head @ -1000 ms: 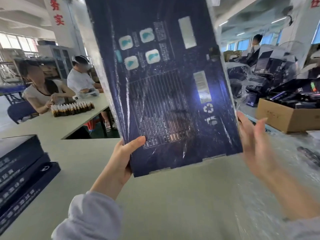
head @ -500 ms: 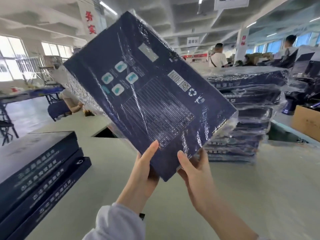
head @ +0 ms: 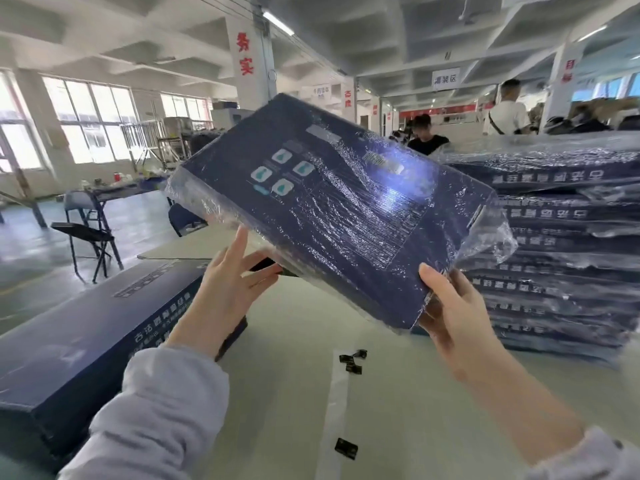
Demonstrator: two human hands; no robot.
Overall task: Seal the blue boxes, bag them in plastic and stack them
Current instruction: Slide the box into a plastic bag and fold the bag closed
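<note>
Plastic film being slippery, the bagged blue box could be lost from the single-corner pinch of the right hand, thumb on top, and dropped onto the table, or landed askew on the stack of bagged boxes at the right. The left hand is spread straight-fingered at the near left edge, gripping nothing. The box is held tilted above the table; dark blue, printed, with slack film bunched at its right end
</note>
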